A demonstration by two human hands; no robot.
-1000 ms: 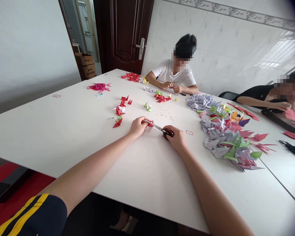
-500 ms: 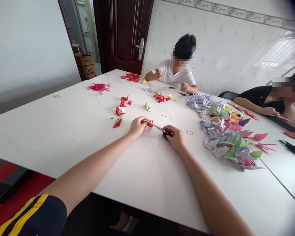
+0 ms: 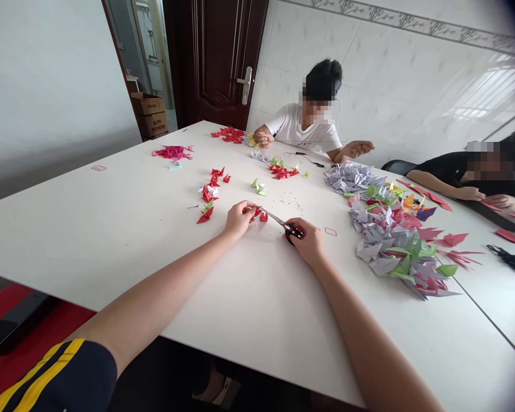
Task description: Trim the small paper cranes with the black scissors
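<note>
My right hand (image 3: pixel 309 241) is wrapped round the black handles of a pair of scissors (image 3: pixel 277 220), whose blades point left. Between the fingertips of my left hand (image 3: pixel 240 220) is a small red paper crane (image 3: pixel 257 213), partly hidden by the fingers and the blade tips. Another small red piece of folded paper (image 3: pixel 264 217) lies on the table just below the blades. A green-and-white paper crane (image 3: pixel 258 186) sits beyond my left hand. Left of it runs a line of mostly red cranes (image 3: pixel 208 193).
A large heap of grey, pink and green cranes (image 3: pixel 386 229) covers the table (image 3: pixel 124 229) at right. Tiny paper scraps (image 3: pixel 294 201) lie beyond the scissors. A pink pile (image 3: pixel 174 152) is at far left. Across sits a person in white (image 3: pixel 304 126); another in black (image 3: pixel 450 171) is at right.
The scissors' blade tips and my left fingertips have shifted slightly up, and more red paper shows beneath them. The person across has spread their hands apart, drawing a thread.
</note>
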